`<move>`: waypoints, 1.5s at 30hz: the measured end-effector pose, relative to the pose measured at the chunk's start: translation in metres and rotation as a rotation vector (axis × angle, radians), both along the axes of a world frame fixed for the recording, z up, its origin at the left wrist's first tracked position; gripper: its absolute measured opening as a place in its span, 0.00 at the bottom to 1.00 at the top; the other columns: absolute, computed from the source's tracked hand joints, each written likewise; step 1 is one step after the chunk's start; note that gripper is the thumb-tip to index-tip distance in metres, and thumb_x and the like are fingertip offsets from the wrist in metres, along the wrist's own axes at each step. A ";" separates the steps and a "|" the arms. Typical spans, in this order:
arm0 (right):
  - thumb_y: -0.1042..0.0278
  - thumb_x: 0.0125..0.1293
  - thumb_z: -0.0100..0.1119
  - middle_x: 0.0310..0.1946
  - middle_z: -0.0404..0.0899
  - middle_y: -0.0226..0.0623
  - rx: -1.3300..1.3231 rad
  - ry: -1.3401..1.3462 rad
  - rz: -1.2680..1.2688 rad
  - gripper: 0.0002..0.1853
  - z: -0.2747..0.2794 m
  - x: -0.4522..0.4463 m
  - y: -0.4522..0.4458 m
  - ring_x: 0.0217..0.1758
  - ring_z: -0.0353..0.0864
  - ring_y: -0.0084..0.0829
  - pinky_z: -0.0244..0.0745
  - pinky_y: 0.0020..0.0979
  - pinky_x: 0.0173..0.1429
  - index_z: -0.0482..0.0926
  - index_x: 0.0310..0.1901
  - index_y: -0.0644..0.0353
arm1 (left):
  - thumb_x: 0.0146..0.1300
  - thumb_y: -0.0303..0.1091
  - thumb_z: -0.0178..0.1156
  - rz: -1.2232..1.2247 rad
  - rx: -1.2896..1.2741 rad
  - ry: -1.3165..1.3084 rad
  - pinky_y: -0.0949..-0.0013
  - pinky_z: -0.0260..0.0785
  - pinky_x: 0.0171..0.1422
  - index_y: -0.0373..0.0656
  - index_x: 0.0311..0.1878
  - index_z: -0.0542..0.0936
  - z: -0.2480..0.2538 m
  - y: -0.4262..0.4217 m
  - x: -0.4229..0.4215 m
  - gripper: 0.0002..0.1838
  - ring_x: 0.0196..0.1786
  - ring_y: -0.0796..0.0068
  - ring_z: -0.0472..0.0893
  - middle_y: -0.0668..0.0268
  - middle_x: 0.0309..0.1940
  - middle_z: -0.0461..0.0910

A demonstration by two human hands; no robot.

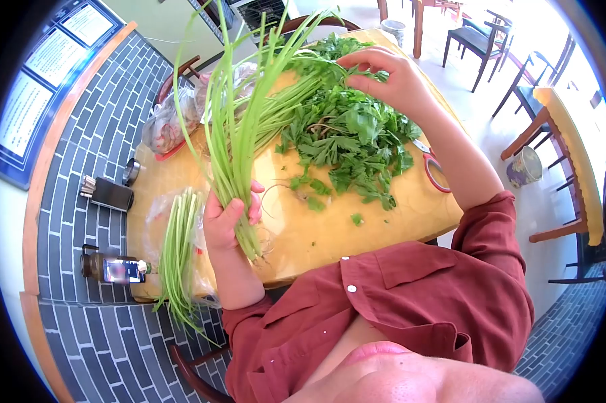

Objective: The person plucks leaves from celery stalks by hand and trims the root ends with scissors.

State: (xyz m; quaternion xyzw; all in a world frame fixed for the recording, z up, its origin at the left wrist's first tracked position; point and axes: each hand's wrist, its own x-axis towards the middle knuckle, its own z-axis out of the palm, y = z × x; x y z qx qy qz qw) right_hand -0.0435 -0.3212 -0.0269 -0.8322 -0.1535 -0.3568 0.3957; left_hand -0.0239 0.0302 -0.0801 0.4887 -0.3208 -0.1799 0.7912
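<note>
A bunch of thin green celery stalks (232, 144) stands upright in my left hand (230, 218), whose fingers are wrapped round it near the root ends. My right hand (380, 72) is over the leafy pile, its thumb and forefinger curled in on some celery leaves; the exact grip is partly hidden among the greens. Beneath it, a heap of celery leaves (356, 127) spreads over the wooden table (296, 235), with more stalks attached toward the left. Leafless celery stalks (178, 245) lie on a clear plastic bag at the table's left edge.
Red-handled scissors (436, 172) lie at the table's right edge. Plastic bags of food (168, 124) sit at the back left. Along the brick wall are a dark chopstick box (111, 195) and a phone (123, 271). Chairs (481, 40) and a bin (524, 166) stand to the right.
</note>
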 end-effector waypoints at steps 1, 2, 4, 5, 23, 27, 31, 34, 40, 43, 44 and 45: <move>0.59 0.61 0.63 0.33 0.80 0.29 0.010 0.029 -0.011 0.12 0.001 -0.001 -0.004 0.35 0.77 0.22 0.73 0.25 0.41 0.83 0.43 0.54 | 0.64 0.34 0.59 0.003 -0.011 -0.003 0.72 0.66 0.29 0.32 0.53 0.68 0.001 -0.001 -0.001 0.20 0.28 0.71 0.73 0.48 0.46 0.75; 0.59 0.60 0.64 0.34 0.80 0.30 0.022 0.059 -0.022 0.12 0.002 -0.001 -0.007 0.35 0.77 0.22 0.73 0.25 0.41 0.83 0.43 0.53 | 0.64 0.35 0.60 0.005 -0.020 -0.004 0.72 0.67 0.29 0.32 0.53 0.68 0.002 -0.001 -0.002 0.20 0.28 0.71 0.73 0.48 0.46 0.75; 0.58 0.59 0.65 0.38 0.79 0.32 -0.009 0.032 -0.062 0.15 -0.004 0.006 -0.011 0.41 0.78 0.27 0.73 0.31 0.47 0.81 0.47 0.53 | 0.63 0.35 0.60 -0.004 -0.020 -0.008 0.72 0.67 0.28 0.32 0.53 0.68 0.001 0.001 0.000 0.21 0.28 0.71 0.73 0.48 0.45 0.75; 0.58 0.59 0.65 0.39 0.79 0.33 -0.066 -0.045 -0.099 0.16 -0.004 0.010 -0.009 0.42 0.78 0.29 0.73 0.33 0.49 0.81 0.47 0.53 | 0.63 0.35 0.61 -0.008 -0.019 -0.013 0.72 0.66 0.28 0.32 0.53 0.68 0.001 0.002 0.001 0.21 0.28 0.71 0.73 0.48 0.45 0.75; 0.60 0.68 0.51 0.36 0.81 0.28 -0.314 0.356 0.215 0.11 0.008 0.021 -0.034 0.39 0.78 0.23 0.72 0.29 0.47 0.79 0.42 0.57 | 0.63 0.34 0.61 0.021 -0.020 -0.020 0.72 0.66 0.27 0.36 0.56 0.66 0.001 0.014 0.004 0.23 0.28 0.69 0.73 0.48 0.45 0.74; 0.62 0.67 0.51 0.32 0.80 0.26 -0.476 -0.040 -0.079 0.10 -0.010 0.038 -0.042 0.35 0.77 0.22 0.72 0.26 0.43 0.79 0.39 0.57 | 0.63 0.35 0.61 0.008 0.027 -0.013 0.72 0.66 0.27 0.35 0.55 0.67 0.000 0.014 0.004 0.22 0.28 0.70 0.73 0.48 0.45 0.74; 0.64 0.65 0.52 0.33 0.81 0.24 0.491 0.135 -0.016 0.08 -0.002 0.043 -0.045 0.34 0.75 0.20 0.72 0.25 0.42 0.80 0.37 0.56 | 0.63 0.35 0.61 -0.028 0.060 -0.006 0.72 0.66 0.27 0.35 0.55 0.67 -0.002 0.007 0.002 0.23 0.28 0.70 0.73 0.49 0.44 0.75; 0.68 0.66 0.52 0.36 0.78 0.28 0.516 0.253 0.214 0.13 0.001 0.046 -0.059 0.40 0.75 0.20 0.70 0.25 0.52 0.79 0.50 0.59 | 0.63 0.36 0.62 -0.014 0.040 0.009 0.72 0.66 0.26 0.35 0.57 0.66 -0.001 0.008 0.000 0.24 0.28 0.70 0.73 0.49 0.44 0.75; 0.58 0.63 0.61 0.48 0.79 0.28 0.116 0.323 0.159 0.21 0.017 0.019 -0.023 0.49 0.77 0.23 0.70 0.28 0.58 0.77 0.58 0.49 | 0.62 0.37 0.63 -0.029 0.010 0.002 0.72 0.65 0.26 0.36 0.58 0.65 -0.002 0.010 0.003 0.26 0.27 0.70 0.73 0.49 0.43 0.74; 0.56 0.64 0.61 0.47 0.79 0.28 -0.021 0.163 0.147 0.20 0.005 0.039 -0.013 0.45 0.77 0.21 0.71 0.27 0.54 0.78 0.55 0.52 | 0.62 0.36 0.63 -0.030 0.007 0.015 0.72 0.65 0.26 0.36 0.58 0.65 -0.003 0.010 0.003 0.26 0.27 0.70 0.73 0.49 0.43 0.74; 0.55 0.64 0.61 0.47 0.79 0.29 -0.100 0.101 0.111 0.20 0.003 0.043 -0.010 0.44 0.77 0.20 0.71 0.27 0.53 0.78 0.55 0.53 | 0.62 0.36 0.63 -0.027 0.005 0.018 0.73 0.65 0.26 0.36 0.58 0.65 -0.003 0.010 0.003 0.26 0.27 0.70 0.73 0.49 0.43 0.74; 0.55 0.64 0.61 0.46 0.80 0.30 -0.094 0.169 0.090 0.19 0.007 0.038 -0.005 0.43 0.77 0.20 0.72 0.27 0.50 0.79 0.53 0.54 | 0.62 0.36 0.62 -0.025 0.004 0.017 0.73 0.65 0.26 0.36 0.58 0.65 -0.003 0.010 0.002 0.26 0.27 0.70 0.73 0.49 0.43 0.74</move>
